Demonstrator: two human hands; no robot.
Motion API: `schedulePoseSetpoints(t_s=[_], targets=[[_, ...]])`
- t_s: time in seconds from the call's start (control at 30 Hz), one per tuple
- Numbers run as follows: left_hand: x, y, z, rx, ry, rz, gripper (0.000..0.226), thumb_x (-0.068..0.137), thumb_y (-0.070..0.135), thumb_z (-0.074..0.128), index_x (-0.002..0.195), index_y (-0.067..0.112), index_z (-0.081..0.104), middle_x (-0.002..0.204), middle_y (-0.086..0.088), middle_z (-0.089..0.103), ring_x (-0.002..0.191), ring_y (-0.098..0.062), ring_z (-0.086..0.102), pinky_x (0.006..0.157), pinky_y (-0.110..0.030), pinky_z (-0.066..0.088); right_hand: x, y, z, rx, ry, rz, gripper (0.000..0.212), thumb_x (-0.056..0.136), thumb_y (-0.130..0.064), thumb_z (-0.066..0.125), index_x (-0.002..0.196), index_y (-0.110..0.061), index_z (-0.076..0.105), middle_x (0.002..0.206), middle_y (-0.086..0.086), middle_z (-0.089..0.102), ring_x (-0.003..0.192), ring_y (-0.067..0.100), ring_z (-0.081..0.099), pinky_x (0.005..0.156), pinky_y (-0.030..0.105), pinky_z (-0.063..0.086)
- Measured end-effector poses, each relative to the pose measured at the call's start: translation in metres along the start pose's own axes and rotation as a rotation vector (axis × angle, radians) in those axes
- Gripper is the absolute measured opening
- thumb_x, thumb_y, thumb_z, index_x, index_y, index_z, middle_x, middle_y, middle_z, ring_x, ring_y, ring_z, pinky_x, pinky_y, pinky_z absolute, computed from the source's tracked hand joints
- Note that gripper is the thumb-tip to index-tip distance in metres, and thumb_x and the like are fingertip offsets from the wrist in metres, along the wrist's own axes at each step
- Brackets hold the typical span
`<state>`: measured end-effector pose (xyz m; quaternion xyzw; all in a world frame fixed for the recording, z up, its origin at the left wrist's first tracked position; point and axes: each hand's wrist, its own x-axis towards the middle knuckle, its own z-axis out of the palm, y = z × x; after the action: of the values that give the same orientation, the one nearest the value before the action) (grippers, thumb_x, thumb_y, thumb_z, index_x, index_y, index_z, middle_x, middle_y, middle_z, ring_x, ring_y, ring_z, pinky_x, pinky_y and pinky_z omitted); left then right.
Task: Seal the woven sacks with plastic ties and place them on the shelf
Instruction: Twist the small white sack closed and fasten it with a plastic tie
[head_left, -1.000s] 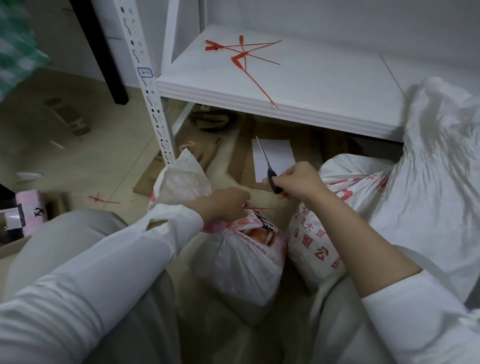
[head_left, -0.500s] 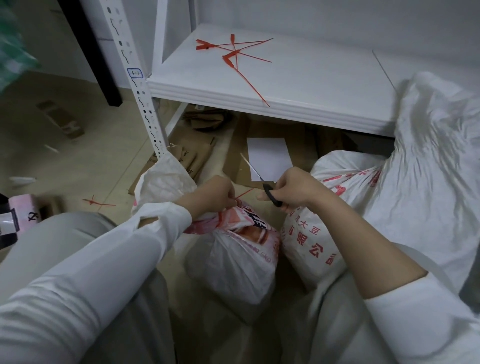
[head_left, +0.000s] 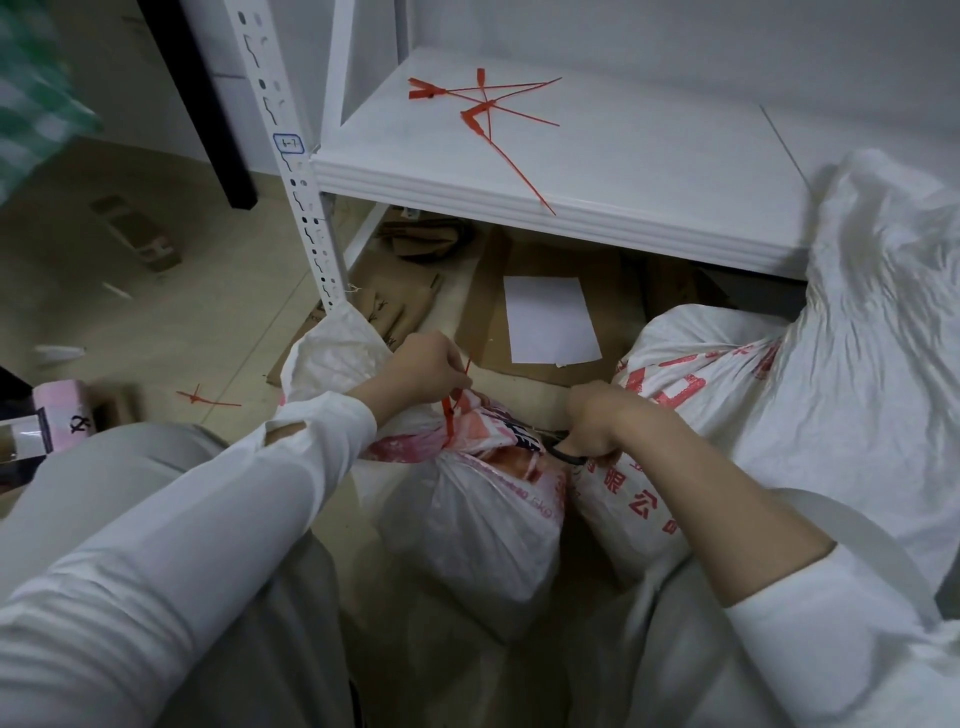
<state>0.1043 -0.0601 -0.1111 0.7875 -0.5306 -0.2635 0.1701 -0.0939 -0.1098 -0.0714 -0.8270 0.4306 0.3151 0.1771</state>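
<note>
Middle woven sack (head_left: 467, 519): white with red print, standing on the floor between the person's knees, neck gathered. Red plastic tie (head_left: 450, 418): wrapped at that neck, its tail running up. Left hand (head_left: 423, 371): fingers curled, pinching the tie's tail just above the neck. Right hand (head_left: 597, 421): closed round scissors (head_left: 567, 456), of which only the dark handle shows, just beside the sack's neck. Second sack (head_left: 670, 410): printed white, touching the first on the right. Sheet of white paper (head_left: 550, 319): lying on flattened cardboard (head_left: 488, 291) beneath the shelf. White shelf (head_left: 649, 171): bearing spare red ties (head_left: 488, 106), loosely crossed.
</note>
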Motion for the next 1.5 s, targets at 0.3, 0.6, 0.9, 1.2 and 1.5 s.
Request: schedulePoseSetpoints(t_s=[0.3,0.6,0.9,1.2,1.5], targets=[[-0.002,0.004,-0.004,-0.047,0.072,0.027,0.016,0.086,0.021,0.071,0.071,0.016,0.068,0.073,0.002,0.067,0.074,-0.011,0.064,0.069,-0.025,0.049,0.026,-0.033,0.030,0.132,0.066,-0.044,0.035,0.092,-0.049,0.055,0.091,-0.014,0.055,0.079,0.001,0.054,0.070,0.015,0.053,0.053,0.022,0.041],[-0.007,0.009,-0.006,-0.100,0.014,0.104,0.015,0.084,0.018,0.073,0.071,0.011,0.072,0.070,0.000,0.065,0.067,-0.008,0.058,0.065,-0.024,0.046,0.029,-0.045,0.031,0.281,0.125,-0.001,0.032,0.093,-0.044,0.056,0.076,-0.017,0.050,0.073,0.000,0.056,0.054,0.010,0.056,0.043,0.019,0.041],[-0.011,0.012,-0.012,-0.086,-0.040,0.109,0.025,0.088,0.020,0.068,0.064,0.012,0.068,0.057,0.004,0.055,0.050,-0.005,0.045,0.052,-0.016,0.033,0.029,-0.051,0.034,0.294,0.096,0.008,0.032,0.094,-0.042,0.055,0.077,-0.016,0.048,0.075,0.001,0.053,0.063,0.013,0.056,0.050,0.021,0.043],[-0.002,0.010,-0.023,-0.097,0.103,0.027,0.021,0.086,0.022,0.071,0.067,0.021,0.062,0.068,0.012,0.056,0.065,0.001,0.051,0.055,-0.016,0.035,0.011,-0.039,0.023,0.193,0.051,-0.046,0.035,0.093,-0.047,0.055,0.086,-0.013,0.053,0.073,0.000,0.051,0.077,0.019,0.056,0.056,0.022,0.043],[-0.002,0.012,-0.023,-0.091,0.099,0.008,0.018,0.084,0.020,0.072,0.068,0.020,0.065,0.084,0.003,0.067,0.078,-0.010,0.060,0.060,-0.019,0.040,0.000,-0.034,0.010,0.395,-0.092,0.005,0.040,0.087,-0.043,0.068,0.073,-0.008,0.055,0.071,0.008,0.065,0.062,0.023,0.069,0.065,0.033,0.060]])
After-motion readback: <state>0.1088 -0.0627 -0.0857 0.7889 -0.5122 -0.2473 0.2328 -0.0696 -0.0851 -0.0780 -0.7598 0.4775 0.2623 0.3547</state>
